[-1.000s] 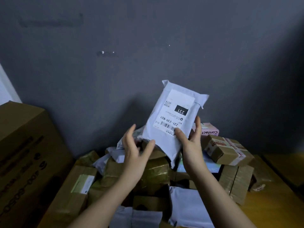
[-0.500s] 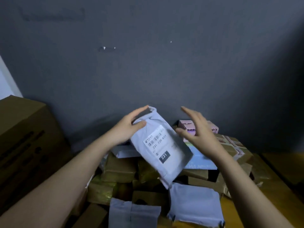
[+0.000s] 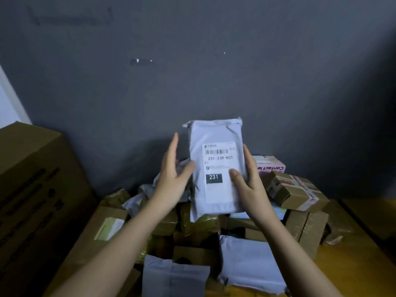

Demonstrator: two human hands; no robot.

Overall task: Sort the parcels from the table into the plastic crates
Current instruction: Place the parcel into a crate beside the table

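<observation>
The table (image 3: 351,266) carries a large heap of parcels (image 3: 192,228) reaching toward its back edge; most sorting appears outstanding, and no crate is in view. The white mailer (image 3: 216,168) is held upright above the heap, label facing the camera, reading 231. The right hand (image 3: 248,185) pinches its right edge, thumb on the label. The left hand (image 3: 171,179), fingers straight, possibly touches its left edge.

The upright white plastic mailer bag (image 3: 216,166) looks smooth and faintly glossy, with a matt white paper label (image 3: 219,168). The brown cardboard boxes (image 3: 297,190) are matt, banded with shiny tape. The yellowish wooden surface (image 3: 342,264) looks smooth.
</observation>
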